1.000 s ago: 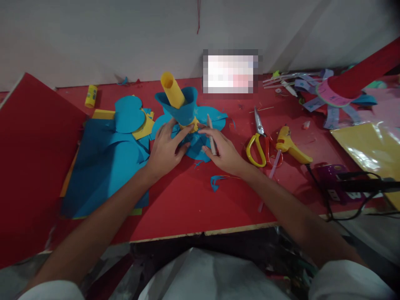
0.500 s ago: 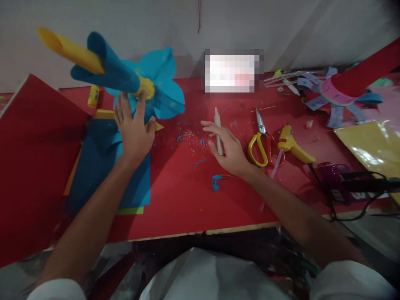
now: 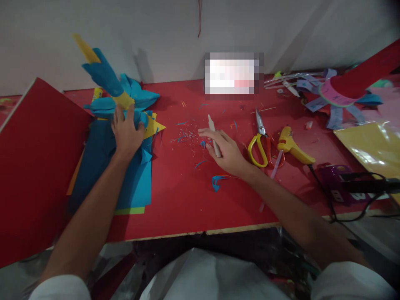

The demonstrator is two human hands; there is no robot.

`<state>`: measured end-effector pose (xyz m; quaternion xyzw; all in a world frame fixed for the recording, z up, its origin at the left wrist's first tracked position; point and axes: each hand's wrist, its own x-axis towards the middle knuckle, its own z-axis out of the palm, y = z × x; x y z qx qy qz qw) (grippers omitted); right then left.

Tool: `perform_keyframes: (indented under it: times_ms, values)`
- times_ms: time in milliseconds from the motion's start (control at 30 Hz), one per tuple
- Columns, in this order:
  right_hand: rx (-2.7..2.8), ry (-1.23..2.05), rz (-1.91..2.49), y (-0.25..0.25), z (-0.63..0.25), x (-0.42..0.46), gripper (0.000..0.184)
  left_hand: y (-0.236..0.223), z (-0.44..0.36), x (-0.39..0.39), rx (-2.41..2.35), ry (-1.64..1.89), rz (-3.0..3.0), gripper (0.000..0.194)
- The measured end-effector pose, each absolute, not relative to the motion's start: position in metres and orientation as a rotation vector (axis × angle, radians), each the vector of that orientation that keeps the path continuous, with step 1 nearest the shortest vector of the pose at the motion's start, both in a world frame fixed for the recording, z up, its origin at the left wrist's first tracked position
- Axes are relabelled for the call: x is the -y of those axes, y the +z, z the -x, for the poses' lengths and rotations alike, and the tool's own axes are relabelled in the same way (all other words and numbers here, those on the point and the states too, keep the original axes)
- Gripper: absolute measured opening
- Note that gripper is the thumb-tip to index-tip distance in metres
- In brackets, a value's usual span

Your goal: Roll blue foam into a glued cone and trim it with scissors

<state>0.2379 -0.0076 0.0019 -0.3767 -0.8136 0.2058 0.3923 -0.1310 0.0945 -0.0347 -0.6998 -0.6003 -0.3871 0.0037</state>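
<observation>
At the left, my left hand (image 3: 127, 129) is closed on a blue paper flower (image 3: 108, 81) near the yellow band of its rolled stem. The flower is petals-down, low over a stack of blue sheets (image 3: 134, 183), with the stem leaning up and left. Part of the blossom is hidden behind the hand. Over the red table my right hand (image 3: 226, 151) holds a pale pen-like stick (image 3: 213, 132) between its fingers, tip pointing away. Tiny paper scraps (image 3: 187, 135) lie just left of that hand.
Yellow-and-red-handled scissors (image 3: 259, 143) and a yellow glue gun (image 3: 293, 145) lie right of my right hand. A large red board (image 3: 37, 166) stands at far left. A red paper tube with a pink band (image 3: 337, 89) is at the right. A blurred-out bright rectangle (image 3: 231, 75) stands by the wall.
My left hand has lowered the paper flower toward the table and slightly left, and the petals have turned downward. My right hand has shifted slightly left, still with the pale stick.
</observation>
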Motion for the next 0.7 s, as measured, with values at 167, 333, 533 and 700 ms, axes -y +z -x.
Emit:
perform_keyframes:
  times_ms: [167, 333, 533, 700]
  values:
    - [2.104, 0.502, 0.957, -0.003, -0.239, 0.007, 0.040, -0.018, 0.123, -0.085, 1.897, -1.018, 2.163, 0.070]
    - [2.131, 0.491, 0.971, -0.005, -0.239, 0.006, 0.036, 0.001, 0.123, -0.076, 1.979, -0.873, 2.108, 0.052]
    - [2.181, 0.431, 0.980, -0.006, -0.238, 0.007, 0.031, 0.016, 0.134, -0.074, 2.166, -0.576, 1.958, 0.037]
    - [2.192, 0.414, 1.000, -0.005, -0.238, 0.008, 0.032, 0.024, 0.131, -0.072, 2.293, -0.495, 1.868, 0.041]
